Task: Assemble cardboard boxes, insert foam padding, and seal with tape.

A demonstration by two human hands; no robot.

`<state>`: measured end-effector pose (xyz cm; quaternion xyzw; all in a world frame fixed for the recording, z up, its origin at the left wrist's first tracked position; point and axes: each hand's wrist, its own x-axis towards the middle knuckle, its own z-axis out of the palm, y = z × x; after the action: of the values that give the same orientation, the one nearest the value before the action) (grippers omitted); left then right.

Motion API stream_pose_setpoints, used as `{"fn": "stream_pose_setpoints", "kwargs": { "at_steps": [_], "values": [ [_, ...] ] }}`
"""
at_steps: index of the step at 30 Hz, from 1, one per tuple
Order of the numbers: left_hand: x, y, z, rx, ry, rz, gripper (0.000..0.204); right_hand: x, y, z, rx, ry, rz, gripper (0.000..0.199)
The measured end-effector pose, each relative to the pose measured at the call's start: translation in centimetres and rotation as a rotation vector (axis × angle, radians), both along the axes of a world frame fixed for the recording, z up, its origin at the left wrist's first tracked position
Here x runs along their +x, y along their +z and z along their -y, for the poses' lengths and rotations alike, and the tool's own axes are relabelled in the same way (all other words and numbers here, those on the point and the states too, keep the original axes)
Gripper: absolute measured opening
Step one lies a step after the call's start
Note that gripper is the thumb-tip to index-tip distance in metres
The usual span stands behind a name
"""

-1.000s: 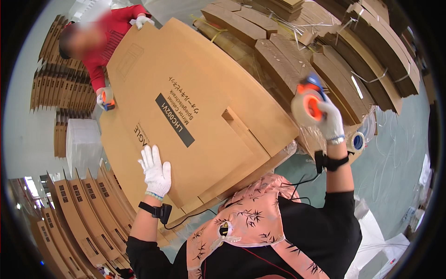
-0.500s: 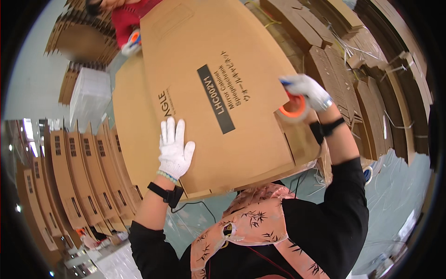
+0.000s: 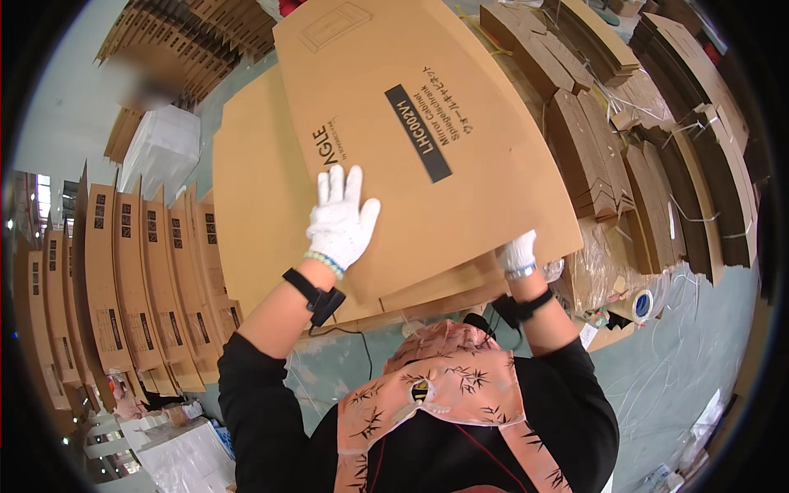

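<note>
A large brown cardboard carton [image 3: 460, 214] lies flat in front of me, printed with dark text, a black label bar and a line drawing. On its upper panel rests my left hand [image 3: 341, 215], white-gloved, with the fingers stretched out and the thumb apart. My right hand [image 3: 519, 249], gloved as well, reaches under the panel's near right edge; its fingers are hidden there, so whatever they hold does not show. Below the upper panel, more cardboard [image 3: 251, 181] sticks out at the left.
Upright cartons [image 3: 119, 279] stand in a row at the left. Flat cardboard stacks [image 3: 592, 152] line the right side, some strapped. A tape roll [image 3: 643, 305] sits near right, by clear plastic film [image 3: 596, 263]. A white wrapped block [image 3: 160, 148] stands at the back left.
My right hand has gone from above the carton's right edge, holding an orange-cored tape roll, to under the panel. My left hand has shifted up and right. The co-worker's gloved hand has left view.
</note>
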<state>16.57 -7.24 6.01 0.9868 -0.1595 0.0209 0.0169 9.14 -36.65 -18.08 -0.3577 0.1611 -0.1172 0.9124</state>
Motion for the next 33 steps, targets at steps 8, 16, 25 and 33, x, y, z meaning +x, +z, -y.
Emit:
{"fn": "stream_pose_setpoints", "kwargs": {
  "at_steps": [8, 16, 25, 33],
  "values": [
    [0.9, 2.6, 0.7, 0.141, -0.474, -0.069, 0.049, 1.9, 9.0, 0.4, -0.100, -0.261, -0.173, 0.038],
    [2.4, 2.8, 0.6, 0.119, -0.613, -0.066, 0.047, -11.3, 16.4, -13.9, -0.650, 0.355, -0.140, 0.039],
    [1.6, 3.1, 2.1, 0.243, -0.516, -0.059, 0.048, 3.9, 9.6, -26.7, -1.018, 0.232, -0.279, 0.045],
    [1.8, 1.7, 0.4, 0.156, -0.485, -0.056, 0.050, 0.9, 15.3, -22.3, -1.133, 1.128, 0.001, 0.042]
  ]
}}
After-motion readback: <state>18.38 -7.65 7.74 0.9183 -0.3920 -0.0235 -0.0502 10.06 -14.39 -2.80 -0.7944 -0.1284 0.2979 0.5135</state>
